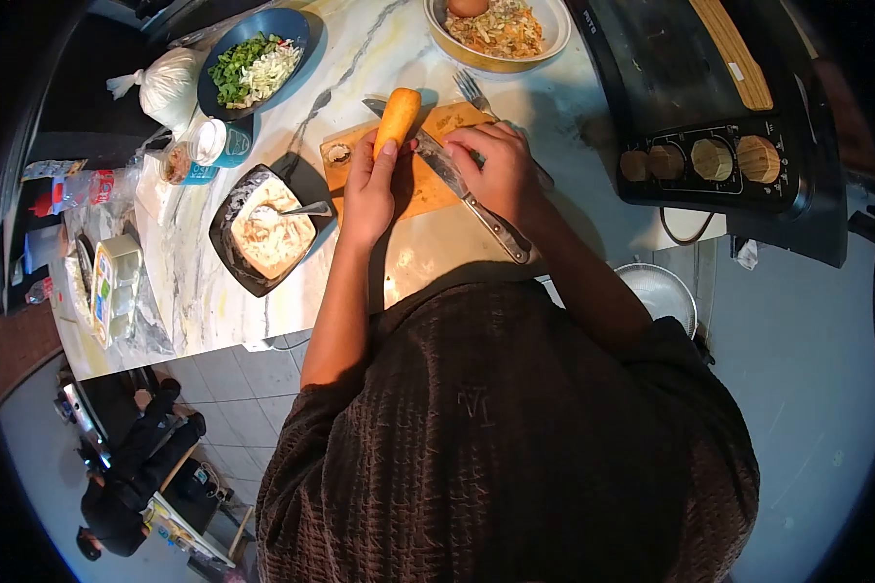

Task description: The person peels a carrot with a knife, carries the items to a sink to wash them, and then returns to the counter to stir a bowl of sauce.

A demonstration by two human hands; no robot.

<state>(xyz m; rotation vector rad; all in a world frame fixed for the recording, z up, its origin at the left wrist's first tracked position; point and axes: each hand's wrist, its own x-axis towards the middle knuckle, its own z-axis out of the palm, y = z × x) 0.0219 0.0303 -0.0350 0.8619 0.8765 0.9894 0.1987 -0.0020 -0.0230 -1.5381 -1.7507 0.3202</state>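
Note:
My left hand (369,189) is wrapped round the lower end of a peeled carrot (399,117), which points up and away from me. Below it lies a wooden cutting board (418,199). A large knife (442,165) rests slantwise across the board, its riveted handle reaching toward the counter's near edge. My right hand (496,160) hovers beside the blade, fingers half curled and thumb apart, with nothing visible in it. The carrot hides part of the blade. A small pale cut piece (338,154) sits at the board's left end, and a fork (472,90) lies behind the board.
Left stand a black dish of creamy mix with a spoon (272,233), a jar (222,143) and a blue bowl of chopped greens (262,73). A bowl of shredded mix with an egg (496,39) is behind; an appliance with wooden knobs (710,160) is right. A person (117,510) sits lower left.

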